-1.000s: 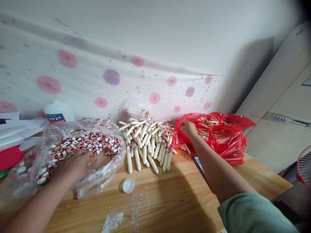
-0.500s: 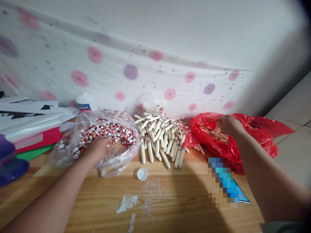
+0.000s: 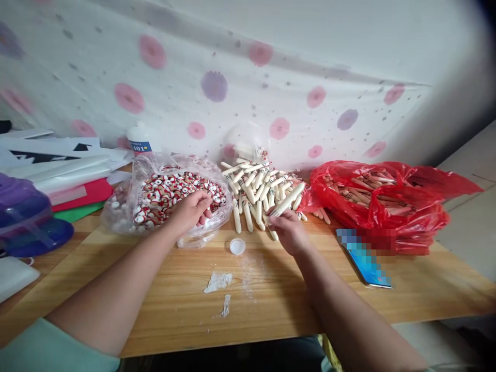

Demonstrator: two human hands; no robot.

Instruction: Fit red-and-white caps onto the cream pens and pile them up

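My right hand (image 3: 289, 230) grips a cream-coloured pen (image 3: 289, 199), tilted up to the right, in front of a heap of similar cream pens (image 3: 250, 181). Over the right edge of a clear plastic bag (image 3: 135, 181) hangs my left hand (image 3: 194, 209), its fingers curled together; what they hold, if anything, is too small to name. Many small red, white and brown pieces (image 3: 163, 191) fill that bag. On the right, a red plastic bag (image 3: 418, 227) lies open with wood-coloured sticks (image 3: 356, 194) inside.
A white round cap (image 3: 237, 246) and scraps of film (image 3: 218, 282) lie on the wooden table (image 3: 174, 320). A phone (image 3: 366, 263) rests near the red bag. At left are a purple-blue object (image 3: 31, 222), papers and a white bottle (image 3: 139, 138).
My right hand has left the red bag and come to the middle with a cream pen. My left hand has shifted to the right edge of the clear bag. The view has tilted down.
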